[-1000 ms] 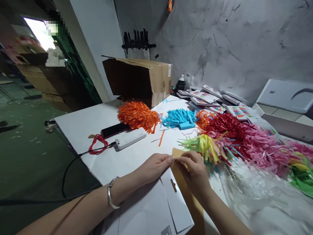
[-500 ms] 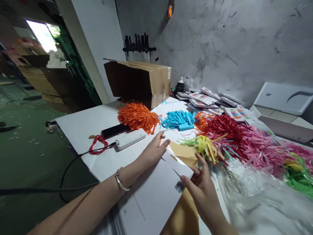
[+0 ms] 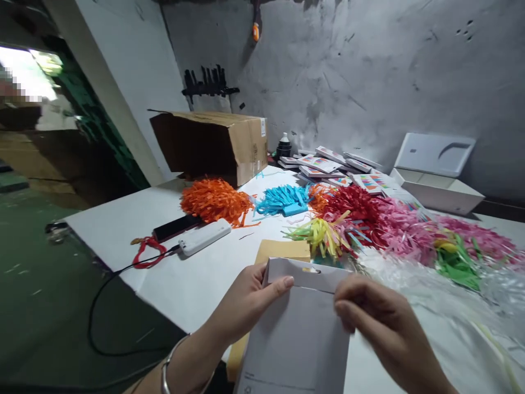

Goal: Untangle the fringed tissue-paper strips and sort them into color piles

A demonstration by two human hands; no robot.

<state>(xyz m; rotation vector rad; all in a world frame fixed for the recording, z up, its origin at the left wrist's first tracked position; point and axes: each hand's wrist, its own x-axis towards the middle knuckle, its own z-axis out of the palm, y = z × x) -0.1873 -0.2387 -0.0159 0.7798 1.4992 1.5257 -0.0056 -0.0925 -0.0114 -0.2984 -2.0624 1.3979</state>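
- while held upright, white card (image 3: 299,334): left hand (image 3: 241,303) pinches its left edge, right hand (image 3: 383,323) its right, fingers curled shut.
- behind: brown envelope (image 3: 283,250), yellow strips (image 3: 324,235), clear plastic (image 3: 451,306).

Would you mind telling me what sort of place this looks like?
Probably a small packing workshop for paper party decorations: heaps of coloured paper fringe cover the table, printed packets are stacked by the wall, and both hands hold a white card sleeve.
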